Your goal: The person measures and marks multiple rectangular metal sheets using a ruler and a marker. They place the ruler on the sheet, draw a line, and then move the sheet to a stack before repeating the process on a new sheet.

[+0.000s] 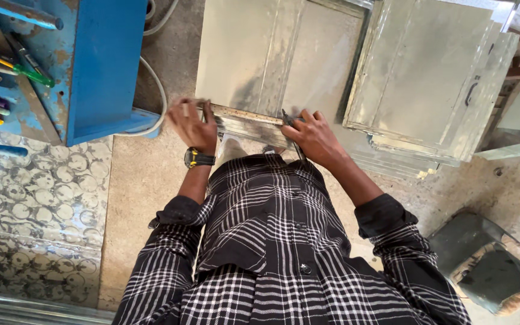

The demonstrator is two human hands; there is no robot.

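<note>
A flat sheet of shiny metal lies on the floor in front of me. Across its near edge rests a metal ruler. My left hand, with a black and yellow wristwatch on the wrist, presses down on the ruler's left end. My right hand sits at the ruler's right end and grips a thin dark marking tool, its tip against the ruler. My black and white checked shirt fills the lower middle of the view.
A stack of metal sheets lies at the right. A blue metal box with several pens and tools stands at the upper left, with a white cable beside it. Patterned embossed sheet covers the left floor. A dark worn cushion sits lower right.
</note>
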